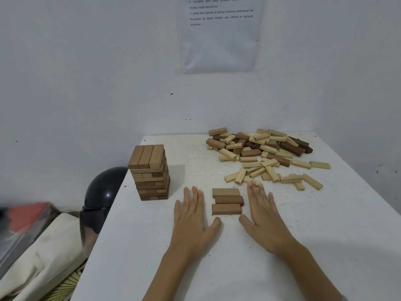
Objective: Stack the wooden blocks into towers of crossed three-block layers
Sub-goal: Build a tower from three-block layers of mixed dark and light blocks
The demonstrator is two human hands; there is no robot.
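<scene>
Open hands flank a row of three blocks.
The left hand (192, 216) and right hand (263, 213) lie flat on the white table (217, 268), fingers straight, holding nothing; the right fingertips blur, perhaps lifted. Between them lie three brown blocks (226, 202) side by side. A block tower (149, 172) stands left, with a loose pile (264, 153) behind.

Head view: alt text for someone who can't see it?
An open left hand and right hand flank three brown blocks laid side by side on a white table. A tower stands left; a loose pile lies behind, right.
</scene>
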